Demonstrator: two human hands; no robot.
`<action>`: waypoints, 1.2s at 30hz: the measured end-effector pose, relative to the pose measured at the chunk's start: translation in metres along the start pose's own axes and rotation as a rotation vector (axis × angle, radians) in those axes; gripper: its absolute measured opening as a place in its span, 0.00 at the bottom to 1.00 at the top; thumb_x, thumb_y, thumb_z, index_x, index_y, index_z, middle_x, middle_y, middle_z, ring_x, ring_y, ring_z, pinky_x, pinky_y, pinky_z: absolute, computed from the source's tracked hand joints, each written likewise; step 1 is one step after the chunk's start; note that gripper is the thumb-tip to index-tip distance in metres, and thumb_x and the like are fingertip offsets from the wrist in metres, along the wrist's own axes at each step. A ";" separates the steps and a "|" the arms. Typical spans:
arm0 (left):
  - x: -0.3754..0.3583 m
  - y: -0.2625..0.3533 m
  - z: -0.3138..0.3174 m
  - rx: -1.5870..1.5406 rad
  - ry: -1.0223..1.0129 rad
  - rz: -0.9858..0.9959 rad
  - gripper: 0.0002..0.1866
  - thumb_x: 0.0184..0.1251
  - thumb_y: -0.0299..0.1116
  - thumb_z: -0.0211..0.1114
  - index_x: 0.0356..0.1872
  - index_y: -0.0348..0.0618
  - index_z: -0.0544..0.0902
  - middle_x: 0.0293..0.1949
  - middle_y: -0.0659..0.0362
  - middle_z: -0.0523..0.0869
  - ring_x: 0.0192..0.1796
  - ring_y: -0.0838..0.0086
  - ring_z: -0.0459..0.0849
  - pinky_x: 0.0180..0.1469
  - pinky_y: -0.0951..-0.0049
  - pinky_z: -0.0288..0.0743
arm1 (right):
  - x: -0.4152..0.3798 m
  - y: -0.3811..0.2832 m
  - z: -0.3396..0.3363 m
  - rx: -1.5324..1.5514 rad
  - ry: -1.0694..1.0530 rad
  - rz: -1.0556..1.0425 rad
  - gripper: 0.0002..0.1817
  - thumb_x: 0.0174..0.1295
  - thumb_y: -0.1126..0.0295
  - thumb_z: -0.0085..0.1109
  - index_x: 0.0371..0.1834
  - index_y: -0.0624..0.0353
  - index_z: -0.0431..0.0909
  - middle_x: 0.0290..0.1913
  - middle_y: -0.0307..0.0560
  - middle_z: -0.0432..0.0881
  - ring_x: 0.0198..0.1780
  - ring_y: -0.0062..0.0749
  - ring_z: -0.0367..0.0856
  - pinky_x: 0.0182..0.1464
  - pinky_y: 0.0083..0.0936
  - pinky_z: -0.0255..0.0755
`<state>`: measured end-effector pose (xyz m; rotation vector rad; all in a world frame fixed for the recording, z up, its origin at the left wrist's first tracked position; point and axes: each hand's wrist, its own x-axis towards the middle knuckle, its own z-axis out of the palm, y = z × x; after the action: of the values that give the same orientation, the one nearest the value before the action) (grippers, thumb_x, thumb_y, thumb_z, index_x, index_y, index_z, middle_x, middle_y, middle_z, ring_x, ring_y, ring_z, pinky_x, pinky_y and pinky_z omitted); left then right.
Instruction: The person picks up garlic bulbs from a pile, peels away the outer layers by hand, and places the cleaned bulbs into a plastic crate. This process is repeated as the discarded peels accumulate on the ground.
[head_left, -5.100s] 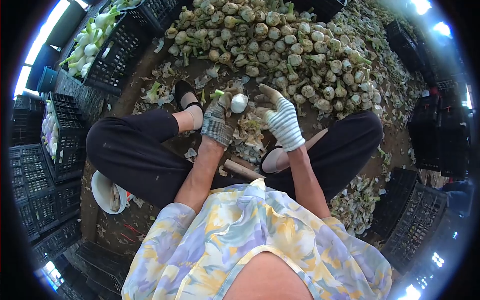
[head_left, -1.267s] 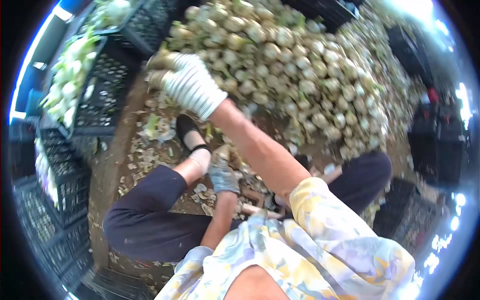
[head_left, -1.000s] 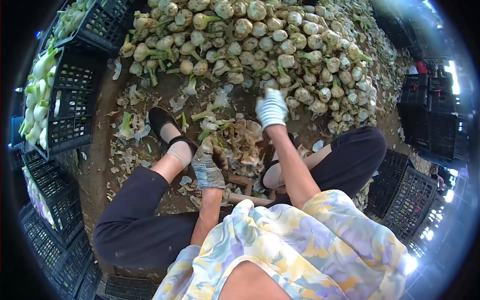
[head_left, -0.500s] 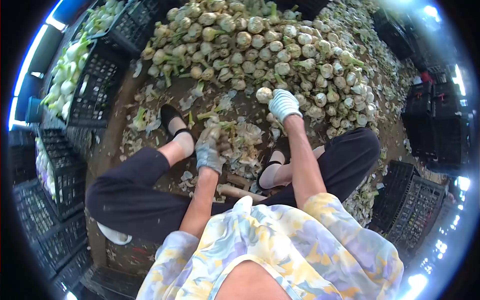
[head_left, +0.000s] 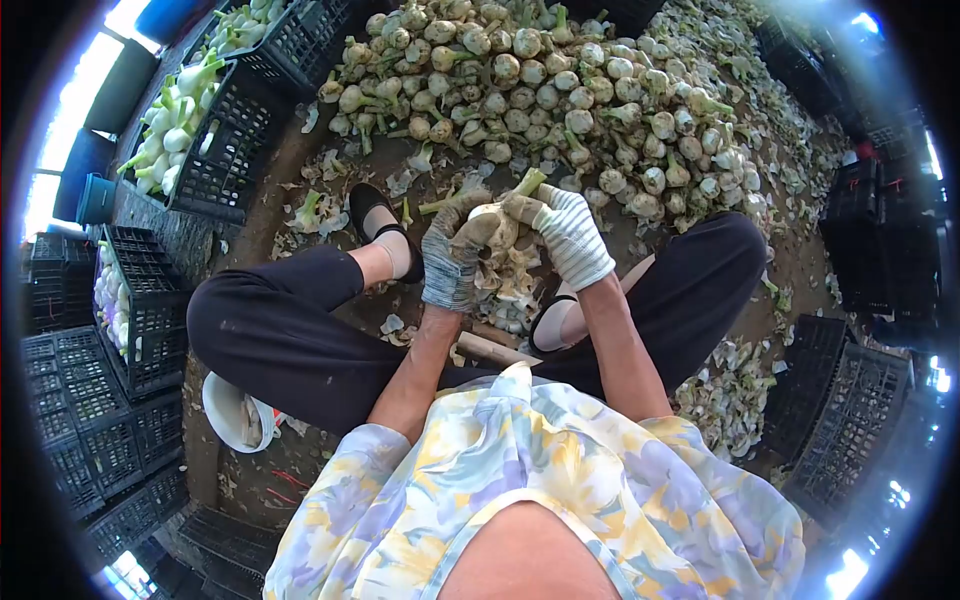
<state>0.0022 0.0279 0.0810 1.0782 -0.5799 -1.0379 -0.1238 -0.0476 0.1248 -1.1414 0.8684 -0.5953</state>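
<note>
In front of my legs, both gloved hands meet at one garlic bulb (head_left: 486,212) with a stubby green stem that points up and right. My left hand (head_left: 455,255), in a dirty grey glove, is closed round the bulb's left side. The fingers of my right hand (head_left: 568,232), in a white striped glove, pinch at its stem side. Part of the bulb is hidden by the fingers. Below them, loose peelings (head_left: 510,290) cover the ground between my feet. Just beyond lies a big heap of unpeeled garlic bulbs (head_left: 520,95).
Black crates (head_left: 225,140) with cleaned white bulbs (head_left: 180,125) stand at the left, above other stacked crates (head_left: 90,390). A white bucket (head_left: 238,412) is beside my left knee. More dark crates (head_left: 850,240) line the right side. Skins litter the floor.
My right hand has come back from the heap's edge with a bulb, towards my left hand. My left hand has risen to meet it, and both now hold the bulb. The view has shifted slightly.
</note>
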 end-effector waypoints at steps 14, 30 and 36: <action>0.007 -0.008 -0.013 0.030 0.060 -0.102 0.09 0.57 0.31 0.64 0.35 0.38 0.80 0.32 0.63 0.81 0.32 0.82 0.76 0.35 0.83 0.71 | -0.012 0.014 -0.009 0.616 -0.133 0.115 0.11 0.52 0.78 0.55 0.39 0.69 0.76 0.34 0.47 0.80 0.35 0.30 0.81 0.39 0.25 0.79; 0.022 -0.065 -0.051 -0.487 0.182 -0.643 0.24 0.59 0.60 0.48 0.40 0.53 0.79 0.33 0.61 0.82 0.33 0.71 0.79 0.33 0.65 0.75 | -0.012 0.025 0.015 0.041 -0.158 -0.051 0.16 0.46 0.81 0.58 0.41 0.63 0.75 0.32 0.40 0.80 0.32 0.23 0.77 0.38 0.21 0.73; -0.007 -0.003 -0.001 0.776 0.153 0.659 0.22 0.56 0.40 0.64 0.49 0.42 0.71 0.42 0.59 0.77 0.39 0.74 0.75 0.40 0.74 0.72 | -0.005 0.044 0.002 0.649 -0.151 0.176 0.19 0.45 0.82 0.59 0.45 0.66 0.73 0.41 0.45 0.78 0.38 0.31 0.79 0.40 0.27 0.77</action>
<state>-0.0017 0.0344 0.0788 1.4666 -1.1635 -0.1254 -0.1254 -0.0284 0.0850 -0.5066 0.5718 -0.5777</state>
